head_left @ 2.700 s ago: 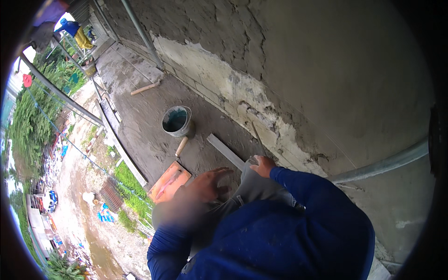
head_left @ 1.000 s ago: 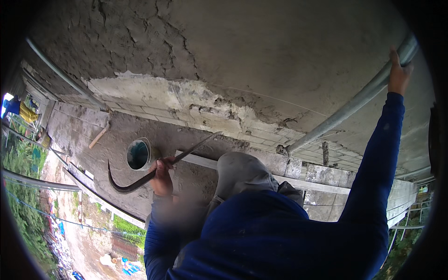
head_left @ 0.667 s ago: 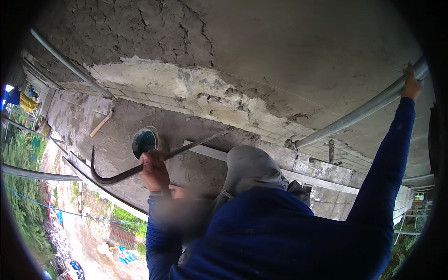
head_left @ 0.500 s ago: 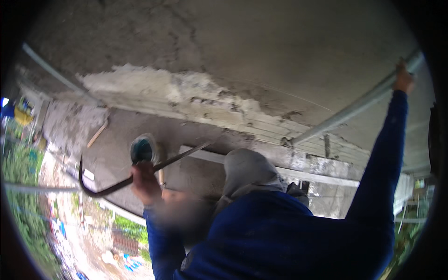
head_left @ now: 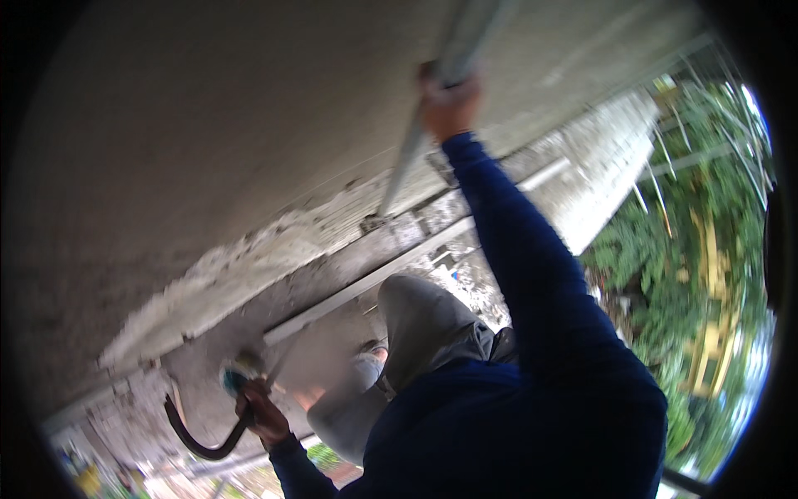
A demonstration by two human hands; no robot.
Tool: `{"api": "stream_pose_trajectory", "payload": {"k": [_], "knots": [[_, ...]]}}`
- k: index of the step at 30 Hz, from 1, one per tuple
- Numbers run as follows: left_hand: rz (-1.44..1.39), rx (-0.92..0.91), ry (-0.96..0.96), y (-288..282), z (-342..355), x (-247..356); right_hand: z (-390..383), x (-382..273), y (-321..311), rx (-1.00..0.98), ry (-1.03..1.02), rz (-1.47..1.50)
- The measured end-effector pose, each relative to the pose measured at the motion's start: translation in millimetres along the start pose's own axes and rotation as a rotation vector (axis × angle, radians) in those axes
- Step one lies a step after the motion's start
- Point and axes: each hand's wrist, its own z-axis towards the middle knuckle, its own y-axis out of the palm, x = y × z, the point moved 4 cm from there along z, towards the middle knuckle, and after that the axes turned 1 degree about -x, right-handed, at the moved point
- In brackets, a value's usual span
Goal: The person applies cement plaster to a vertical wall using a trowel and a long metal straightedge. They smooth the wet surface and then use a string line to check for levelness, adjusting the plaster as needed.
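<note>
- Two bare hands are in view, well apart, each with its fingers curled closed.
- Left hand, low in the view, grips a dark hooked metal bar partway along its length.
- The bar's curved end swings out to the left of that hand; its straight part runs up and to the right, blurred, so its tip is hard to make out.
- Right hand, on an outstretched arm, is wrapped around a grey metal pole that slants in front of the wall.
- A bucket with a teal inside sits just beyond the left hand, partly covered by it; whether they touch I cannot tell.
- One long pale board runs between the wall and the person's bent knee, in grey trousers.
- Green trees fill the right side.
</note>
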Motion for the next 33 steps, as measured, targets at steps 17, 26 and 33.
{"api": "stream_pose_trajectory", "payload": {"k": [17, 26, 33], "knots": [[0.308, -1.103, -0.097, 292.9, 15.7, 139.3, 9.5, -6.9, -16.2, -0.35, 0.163, 0.199], [0.463, -1.335, -0.043, 335.1, 13.0, 170.9, 6.2, -0.3, -48.4, -0.57, 0.285, 0.162], [0.434, -1.424, -0.02, 343.1, 27.3, 141.7, -227.9, 140.0, -299.4, -0.583, 0.918, -0.154]]}}
